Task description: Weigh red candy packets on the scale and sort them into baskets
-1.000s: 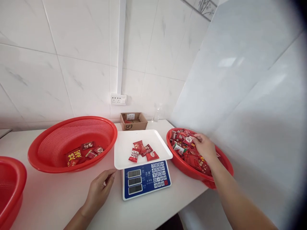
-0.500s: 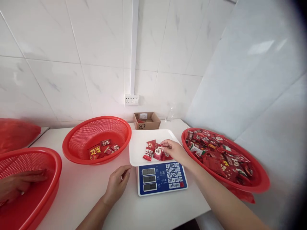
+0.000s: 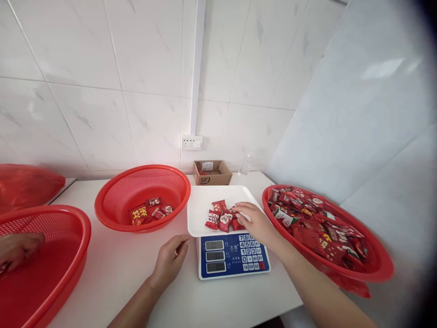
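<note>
My left hand point(image 3: 170, 259) rests on the table beside the scale's front left corner, fingers loosely curled with nothing visible in them. My right hand point(image 3: 254, 223) is over the right part of the white weighing tray point(image 3: 200, 205), its fingers apart at the edge of a small pile of red wrapped snack packets point(image 3: 224, 222). Some packets are partly hidden under that hand. Below the tray, the scale's blue panel point(image 3: 234, 257) shows displays and a keypad; the digits are too faint to read surely.
Right of the scale, a red basket point(image 3: 378, 271) is heaped with similar packets. Another red basket point(image 3: 105, 218), left of the scale, holds several. At far left, another person's hand point(image 3: 20, 250) is inside a red basket point(image 3: 82, 237). A cardboard box point(image 3: 218, 178) stands behind the tray.
The view has shifted slightly, so most things sit further right. My right hand's fingers have lifted a little off the packets. The other person's hand has moved left within its basket.
</note>
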`<action>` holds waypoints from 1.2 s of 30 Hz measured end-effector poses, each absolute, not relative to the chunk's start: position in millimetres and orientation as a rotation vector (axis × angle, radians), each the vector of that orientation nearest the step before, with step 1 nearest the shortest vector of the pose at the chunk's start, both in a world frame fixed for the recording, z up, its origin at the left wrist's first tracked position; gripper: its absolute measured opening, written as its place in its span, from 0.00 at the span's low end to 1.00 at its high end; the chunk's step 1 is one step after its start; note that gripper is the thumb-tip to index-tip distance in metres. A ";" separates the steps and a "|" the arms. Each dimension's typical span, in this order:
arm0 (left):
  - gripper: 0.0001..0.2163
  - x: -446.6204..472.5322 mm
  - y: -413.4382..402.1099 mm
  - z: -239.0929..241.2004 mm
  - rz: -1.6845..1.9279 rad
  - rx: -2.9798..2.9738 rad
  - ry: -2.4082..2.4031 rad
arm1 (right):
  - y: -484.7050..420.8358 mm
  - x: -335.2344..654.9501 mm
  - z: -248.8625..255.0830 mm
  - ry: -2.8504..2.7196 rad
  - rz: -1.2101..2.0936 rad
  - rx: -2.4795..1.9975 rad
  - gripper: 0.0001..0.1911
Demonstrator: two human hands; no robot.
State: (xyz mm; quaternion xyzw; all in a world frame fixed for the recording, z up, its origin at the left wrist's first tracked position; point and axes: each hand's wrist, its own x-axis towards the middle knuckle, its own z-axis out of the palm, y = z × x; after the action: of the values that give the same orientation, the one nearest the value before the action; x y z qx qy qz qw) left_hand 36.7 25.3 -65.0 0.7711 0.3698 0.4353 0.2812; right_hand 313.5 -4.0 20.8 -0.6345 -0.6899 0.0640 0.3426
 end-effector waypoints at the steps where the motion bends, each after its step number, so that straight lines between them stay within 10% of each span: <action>1: 0.10 36.5 25.5 -65.3 1.174 2.063 0.990 | -7.8 318.4 25.2 -1.730 0.119 -1.645 0.12; 30: 0.08 17.7 27.0 -37.3 1.566 2.379 1.329 | -105.7 358.6 -119.0 -0.719 0.403 -1.728 0.29; 36: 0.17 -3.9 40.8 -13.8 0.973 2.500 1.868 | -106.6 355.4 -111.6 -0.733 0.422 -1.720 0.29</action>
State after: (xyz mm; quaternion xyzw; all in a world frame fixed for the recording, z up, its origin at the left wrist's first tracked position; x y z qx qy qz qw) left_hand -3.9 40.8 -13.8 0.7633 0.5702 0.2971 -0.0637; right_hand 355.4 -106.6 -111.6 -0.7344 -0.3128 0.1800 0.5748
